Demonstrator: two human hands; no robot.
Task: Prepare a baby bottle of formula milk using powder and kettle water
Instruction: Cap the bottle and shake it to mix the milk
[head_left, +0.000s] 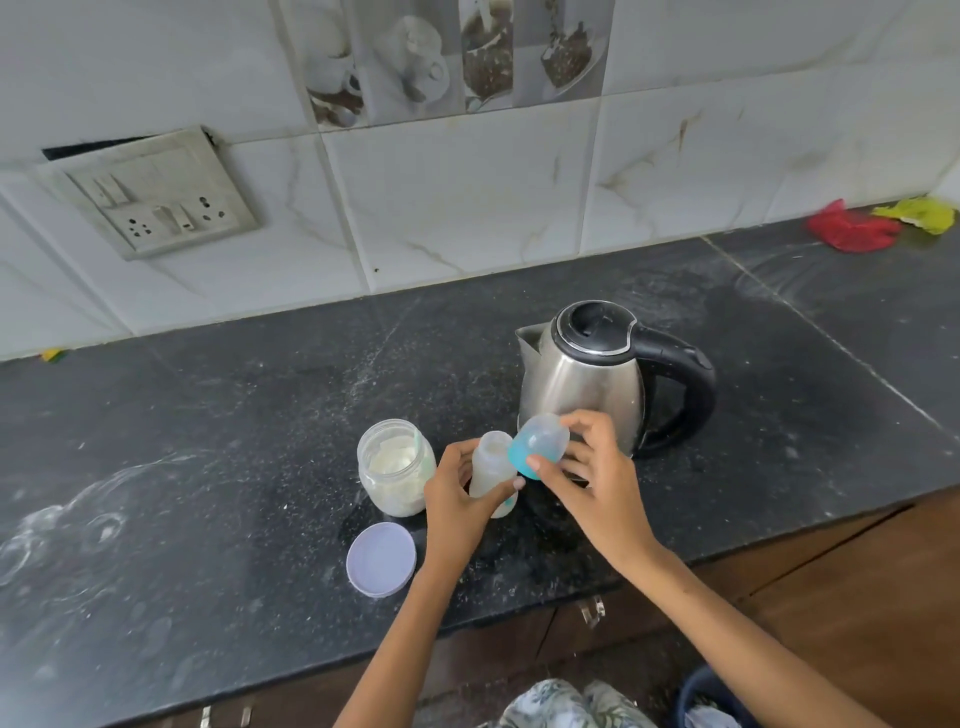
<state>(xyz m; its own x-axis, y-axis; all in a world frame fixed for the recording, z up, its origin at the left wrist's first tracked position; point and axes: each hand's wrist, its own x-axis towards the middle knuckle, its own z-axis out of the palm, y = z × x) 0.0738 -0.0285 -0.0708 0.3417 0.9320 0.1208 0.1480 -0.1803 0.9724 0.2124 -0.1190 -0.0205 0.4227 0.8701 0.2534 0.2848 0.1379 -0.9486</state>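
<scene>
A small clear baby bottle (491, 465) holding whitish liquid stands uncapped on the black counter (234, 415). My left hand (460, 501) grips it round the body. Just right of the bottle's mouth, my right hand (587, 473) pinches the bottle's cap (540, 444), a clear dome on a blue ring, tilted on its side and lifted off the bottle. An open glass jar of white powder (396, 465) sits to the left of the bottle. A steel kettle (592, 379) with black lid and handle stands behind my right hand.
The jar's pale lilac lid (381, 558) lies flat near the counter's front edge. A wall socket plate (150, 195) is on the tiled wall at the left. Red and yellow bags (872, 223) lie at the far right corner. White smears mark the counter's left side.
</scene>
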